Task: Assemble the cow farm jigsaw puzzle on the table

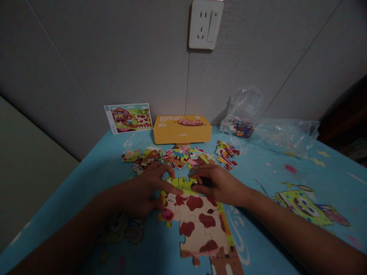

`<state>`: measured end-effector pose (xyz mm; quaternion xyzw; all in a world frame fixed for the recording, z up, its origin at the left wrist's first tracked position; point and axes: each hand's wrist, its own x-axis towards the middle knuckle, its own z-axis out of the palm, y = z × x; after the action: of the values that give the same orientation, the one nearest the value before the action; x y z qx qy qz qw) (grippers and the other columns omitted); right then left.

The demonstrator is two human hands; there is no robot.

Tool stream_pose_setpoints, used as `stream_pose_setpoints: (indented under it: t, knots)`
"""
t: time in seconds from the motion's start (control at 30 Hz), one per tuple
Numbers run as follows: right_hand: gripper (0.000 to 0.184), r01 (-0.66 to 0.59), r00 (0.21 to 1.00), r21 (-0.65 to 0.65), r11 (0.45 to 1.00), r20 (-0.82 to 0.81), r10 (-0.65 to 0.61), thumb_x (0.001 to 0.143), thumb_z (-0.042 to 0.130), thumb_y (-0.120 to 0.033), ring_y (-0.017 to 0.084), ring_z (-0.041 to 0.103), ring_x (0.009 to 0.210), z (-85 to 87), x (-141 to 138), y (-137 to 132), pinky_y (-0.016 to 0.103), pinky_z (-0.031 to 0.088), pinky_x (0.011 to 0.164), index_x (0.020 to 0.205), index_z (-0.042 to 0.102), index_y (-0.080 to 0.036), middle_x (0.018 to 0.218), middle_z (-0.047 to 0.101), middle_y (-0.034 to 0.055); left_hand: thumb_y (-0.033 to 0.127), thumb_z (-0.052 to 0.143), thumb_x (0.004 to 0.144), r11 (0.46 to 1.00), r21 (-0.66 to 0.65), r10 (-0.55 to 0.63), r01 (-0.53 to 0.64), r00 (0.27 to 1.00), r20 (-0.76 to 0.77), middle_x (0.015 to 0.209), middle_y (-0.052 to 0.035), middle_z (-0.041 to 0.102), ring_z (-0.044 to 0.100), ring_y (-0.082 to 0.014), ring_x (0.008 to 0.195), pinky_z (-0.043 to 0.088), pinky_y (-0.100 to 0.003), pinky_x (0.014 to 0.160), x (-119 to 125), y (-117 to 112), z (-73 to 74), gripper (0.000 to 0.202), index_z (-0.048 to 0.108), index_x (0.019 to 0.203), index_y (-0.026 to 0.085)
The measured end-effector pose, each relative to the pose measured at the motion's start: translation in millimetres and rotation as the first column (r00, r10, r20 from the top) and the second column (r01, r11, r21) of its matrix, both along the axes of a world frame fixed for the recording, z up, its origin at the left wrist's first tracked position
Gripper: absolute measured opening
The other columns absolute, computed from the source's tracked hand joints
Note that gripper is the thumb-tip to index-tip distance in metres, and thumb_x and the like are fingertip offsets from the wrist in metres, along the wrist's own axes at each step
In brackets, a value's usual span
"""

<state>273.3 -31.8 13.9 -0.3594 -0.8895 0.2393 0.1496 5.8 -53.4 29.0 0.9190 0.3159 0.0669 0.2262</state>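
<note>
A partly joined jigsaw puzzle (197,217) lies flat on the blue tablecloth, showing a cream cow with dark red patches under a green strip. My left hand (150,187) rests at its upper left, fingers apart, with the index fingertip on the green strip and the thumb beside the cow's head. At the upper right edge, my right hand (219,183) has its thumb and fingers closed around a small puzzle piece (195,183), mostly hidden by the fingers. Loose puzzle pieces (177,154) lie in a heap just beyond both hands.
Against the wall stand a picture card (130,119) and a yellow puzzle box (182,130). To their right sits a clear plastic bag (243,110) with more pieces inside, beside another crumpled clear bag (286,135). A separate cluster of pieces (226,152) lies right of the heap.
</note>
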Motion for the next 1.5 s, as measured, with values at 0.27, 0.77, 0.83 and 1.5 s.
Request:
stream_pose_setpoints:
  t: [0.27, 0.77, 0.83, 1.5]
  knots:
    - [0.016, -0.033, 0.999, 0.045, 0.998, -0.002, 0.033, 0.087, 0.065, -0.026, 0.015, 0.055, 0.073, -1.9, 1, 2, 0.030, 0.043, 0.072, 0.096, 0.073, -0.016, 0.075, 0.059, 0.0008, 0.017, 0.072, 0.076, 1.000, 0.022, 0.002, -0.002, 1.000, -0.022, 0.134, -0.0043, 0.044, 0.042, -0.0322, 0.126, 0.030, -0.056, 0.112, 2, -3, 2.4, 0.048, 0.067, 0.119, 0.037]
    - [0.020, -0.040, 0.999, 0.072, 0.997, 0.011, 0.039, 0.089, 0.063, -0.029, 0.017, 0.059, 0.078, -3.7, 3, 2, 0.032, 0.046, 0.076, 0.099, 0.074, -0.016, 0.082, 0.064, 0.0051, 0.012, 0.061, 0.081, 0.997, 0.015, -0.073, 0.073, 0.997, 0.032, 0.141, -0.0039, 0.049, 0.043, -0.0272, 0.129, 0.031, -0.046, 0.113, 13, -4, 5.5, 0.036, 0.069, 0.113, 0.027]
    - [0.020, -0.034, 0.999, 0.073, 0.997, 0.009, 0.034, 0.088, 0.063, -0.028, 0.017, 0.059, 0.075, -2.6, 1, 2, 0.032, 0.046, 0.074, 0.099, 0.074, -0.016, 0.080, 0.064, 0.0046, 0.013, 0.060, 0.082, 0.997, 0.025, -0.072, 0.072, 0.997, 0.025, 0.140, -0.0045, 0.050, 0.044, -0.0277, 0.128, 0.030, -0.047, 0.113, 14, -4, 5.8, 0.033, 0.070, 0.111, 0.026]
    - [0.010, -0.118, 0.991, 0.045, 0.992, -0.061, 0.120, 0.085, 0.067, -0.022, 0.014, 0.057, 0.072, -5.1, -2, -3, 0.026, 0.044, 0.069, 0.091, 0.074, -0.018, 0.078, 0.063, 0.0017, 0.021, 0.066, 0.082, 0.996, 0.066, -0.058, 0.053, 0.996, 0.071, 0.134, -0.0060, 0.049, 0.036, -0.0296, 0.131, 0.029, -0.050, 0.114, 23, -10, -1.5, 0.021, 0.076, 0.099, 0.030]
